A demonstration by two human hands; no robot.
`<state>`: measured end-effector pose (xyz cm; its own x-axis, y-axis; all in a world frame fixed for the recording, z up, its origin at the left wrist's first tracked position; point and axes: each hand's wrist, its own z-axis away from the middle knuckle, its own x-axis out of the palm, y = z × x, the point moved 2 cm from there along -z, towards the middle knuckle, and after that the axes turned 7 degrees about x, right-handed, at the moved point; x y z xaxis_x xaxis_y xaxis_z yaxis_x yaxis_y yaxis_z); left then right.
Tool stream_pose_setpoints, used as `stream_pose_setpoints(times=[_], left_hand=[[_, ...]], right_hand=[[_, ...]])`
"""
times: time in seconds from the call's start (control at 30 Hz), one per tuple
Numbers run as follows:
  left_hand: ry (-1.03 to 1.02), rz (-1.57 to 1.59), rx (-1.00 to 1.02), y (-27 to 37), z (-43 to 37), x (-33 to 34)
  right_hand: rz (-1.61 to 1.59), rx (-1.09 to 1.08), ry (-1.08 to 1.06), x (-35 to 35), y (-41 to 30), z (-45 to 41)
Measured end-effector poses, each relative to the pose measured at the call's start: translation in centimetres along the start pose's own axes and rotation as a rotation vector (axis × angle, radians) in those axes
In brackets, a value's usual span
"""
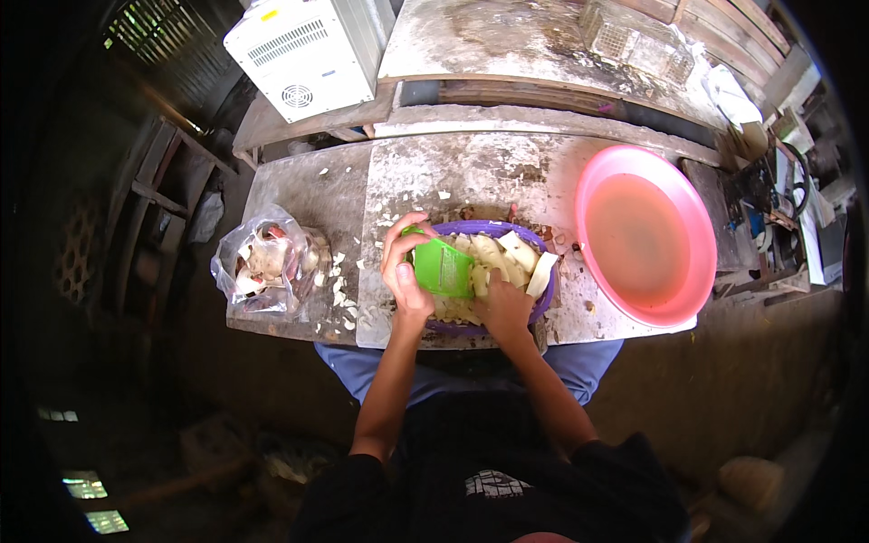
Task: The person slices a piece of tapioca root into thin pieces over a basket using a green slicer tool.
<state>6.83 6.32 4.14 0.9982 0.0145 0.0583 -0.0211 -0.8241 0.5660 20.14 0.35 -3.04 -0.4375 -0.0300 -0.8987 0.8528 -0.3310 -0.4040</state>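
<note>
My left hand [406, 268] grips a green plastic grater or slicer [442, 266], tilted over the left part of a purple plastic basin [550, 302]. Pale peeled root pieces [519, 251] fill the basin's right side, and small cut bits [451, 311] lie below the green tool. My right hand [506, 305] reaches into the basin beside the tool's right edge, its fingers on a pale piece; whether they are closed on it is hard to see. Small white scraps [343, 298] lie scattered on the worn table [407, 163] left of the basin.
A pink basin [706, 237] of murky brownish water stands on the right of the table. At the left lies a clear plastic bag [271, 261] with peelings. Beyond are a white appliance casing [305, 61], a second wooden table [475, 41] and a wire cage [635, 44].
</note>
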Motion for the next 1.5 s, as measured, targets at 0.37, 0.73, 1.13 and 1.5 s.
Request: stream_pose_setpoints(times=[0.37, 0.73, 1.13, 1.5], left_hand=[[0.276, 0.150, -0.071, 0.1, 1.2, 1.5], [-0.431, 0.067, -0.293, 0.3, -2.9, 2.1], [-0.265, 0.126, -0.434, 2.3, -1.2, 0.0], [0.073, 0.169, -0.281, 1.2, 0.1, 3.4]], right_hand=[[-0.194, 0.110, 0.264, -3.8, 3.8, -1.0], [-0.359, -0.126, 0.451, -3.6, 3.5, 0.1], [-1.064, -0.039, 0.022, -2.0, 1.3, -0.5], [-1.169, -0.304, 0.172, -2.1, -1.9, 0.3]])
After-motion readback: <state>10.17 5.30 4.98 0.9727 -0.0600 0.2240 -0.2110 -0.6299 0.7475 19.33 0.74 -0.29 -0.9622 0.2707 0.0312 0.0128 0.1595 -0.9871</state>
